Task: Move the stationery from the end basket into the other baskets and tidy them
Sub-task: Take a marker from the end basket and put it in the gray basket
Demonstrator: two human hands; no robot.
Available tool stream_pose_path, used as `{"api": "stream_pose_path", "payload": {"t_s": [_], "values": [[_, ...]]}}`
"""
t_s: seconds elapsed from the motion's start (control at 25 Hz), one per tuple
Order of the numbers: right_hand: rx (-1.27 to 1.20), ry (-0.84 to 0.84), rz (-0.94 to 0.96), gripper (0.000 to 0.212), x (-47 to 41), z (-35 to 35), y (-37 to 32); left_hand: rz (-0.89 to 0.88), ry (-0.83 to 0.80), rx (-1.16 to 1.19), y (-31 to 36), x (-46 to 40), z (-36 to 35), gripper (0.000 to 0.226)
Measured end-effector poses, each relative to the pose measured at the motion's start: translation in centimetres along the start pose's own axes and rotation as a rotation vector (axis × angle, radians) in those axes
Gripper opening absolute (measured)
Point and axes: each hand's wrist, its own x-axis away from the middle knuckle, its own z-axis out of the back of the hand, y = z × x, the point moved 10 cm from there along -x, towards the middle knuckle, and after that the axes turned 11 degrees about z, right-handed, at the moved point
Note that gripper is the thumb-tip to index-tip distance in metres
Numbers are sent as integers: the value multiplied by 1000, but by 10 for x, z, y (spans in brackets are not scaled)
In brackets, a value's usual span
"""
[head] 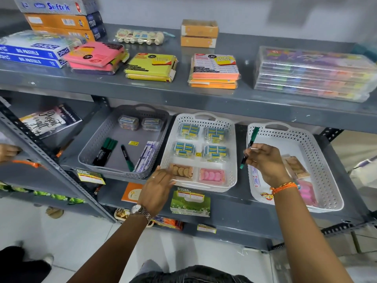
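We held a green marker (pixel 250 147) pinched in our right hand (pixel 265 163), lifted over the left rim of the end basket (pixel 318 160), its long axis steeply upright with the cap tilted up and away. Its likely home, we judged, was the grey basket (pixel 95 152) well to the left, where three like markers (pixel 105 151) lay, beyond the middle white basket (pixel 230 160); our left hand (pixel 158 185), open and flat-fingered at that middle basket's front edge, was nearer. All three baskets sat on a grey metal shelf (pixel 234 207) below stacked sticky notes (pixel 214 70).
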Motion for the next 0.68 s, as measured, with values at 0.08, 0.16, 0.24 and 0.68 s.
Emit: {"api": "stream_pose_path", "payload": {"t_s": [0.08, 0.16, 0.24, 0.68], "values": [[-55, -91, -18, 35, -4, -33, -1, 3, 83, -4, -18, 4, 15, 29], [-85, -194, -6, 69, -5, -69, -2, 54, 125, -7, -47, 6, 30, 28], [-70, -285, 29, 85, -5, -108, -4, 123, 125, -25, -79, 10, 46, 28], [204, -453, 185, 46, -2, -359, 24, 379, 42, -148, -233, 18, 118, 38]]}}
